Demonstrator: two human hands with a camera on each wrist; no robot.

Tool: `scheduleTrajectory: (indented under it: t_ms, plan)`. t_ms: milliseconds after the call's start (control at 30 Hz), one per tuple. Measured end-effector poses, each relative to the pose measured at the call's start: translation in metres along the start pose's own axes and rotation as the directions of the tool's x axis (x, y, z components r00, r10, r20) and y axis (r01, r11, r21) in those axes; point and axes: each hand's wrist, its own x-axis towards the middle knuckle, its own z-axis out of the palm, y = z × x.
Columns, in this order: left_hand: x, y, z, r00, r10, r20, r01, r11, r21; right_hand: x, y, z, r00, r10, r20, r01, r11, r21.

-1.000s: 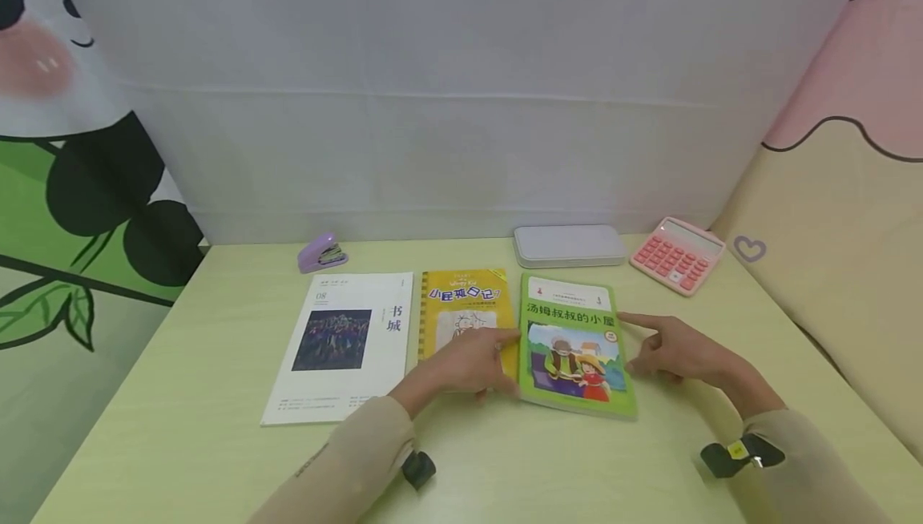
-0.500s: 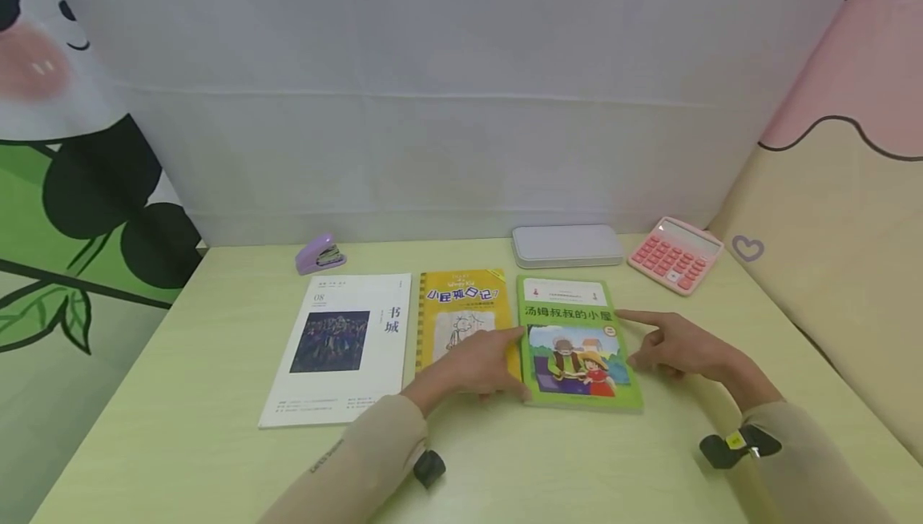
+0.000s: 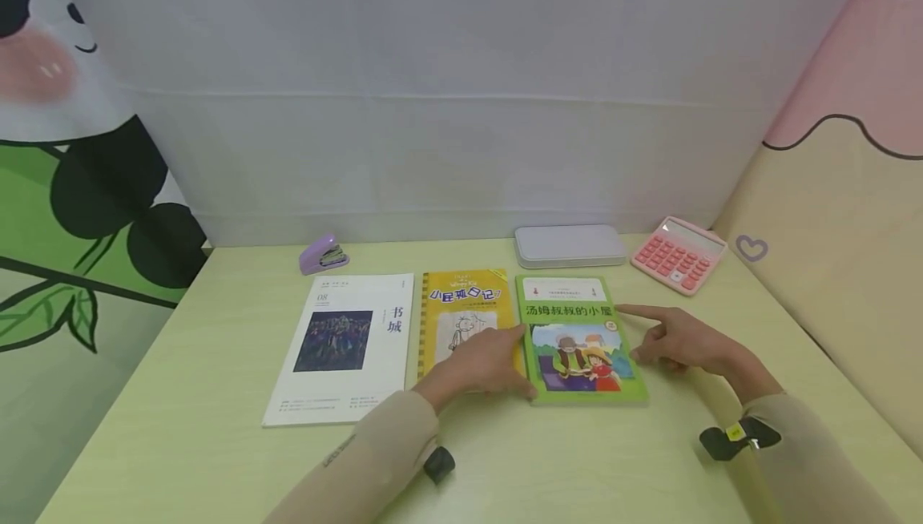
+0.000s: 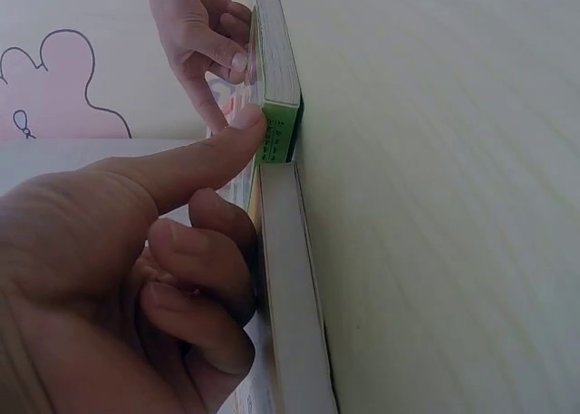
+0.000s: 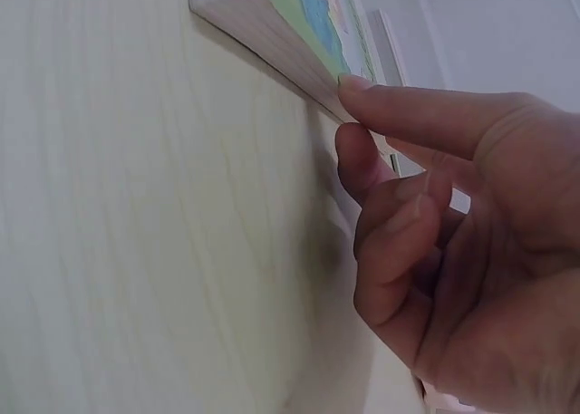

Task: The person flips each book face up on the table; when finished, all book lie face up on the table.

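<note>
A green picture-cover book (image 3: 580, 348) lies flat at the right of a row of books. My left hand (image 3: 485, 364) reaches over the lower part of a yellow spiral-edged book (image 3: 469, 288) and touches the green book's left edge with thumb and index finger. In the left wrist view, the left thumb (image 4: 204, 165) meets the green spine (image 4: 279, 133), and the other fingers are loosely bent. My right hand (image 3: 685, 340) is at the green book's right edge, index finger and thumb extended; the right wrist view shows the right thumb (image 5: 417, 115) against that edge.
To the left lies a white magazine (image 3: 342, 348). Along the back of the table (image 3: 562, 468) are a purple stapler (image 3: 320, 255), a pale flat case (image 3: 570, 246) and a pink calculator (image 3: 679, 255). A pale sheet (image 3: 447, 107) hangs behind.
The green book's lower end has swung slightly to the right, and its lower edge now lies more level. My left hand has moved a little to the right with it; the right hand has barely moved.
</note>
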Motion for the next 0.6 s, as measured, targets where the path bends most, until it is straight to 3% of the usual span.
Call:
scheduleTrajectory:
  t_ms: [600]
  plan:
    - [0.0073,0.0065,-0.0007,0.999,0.009,-0.038,-0.005,0.996,0.087,0.0038,0.005,-0.0074,1.0,-0.005,-0.002,0.005,1.0,-0.014]
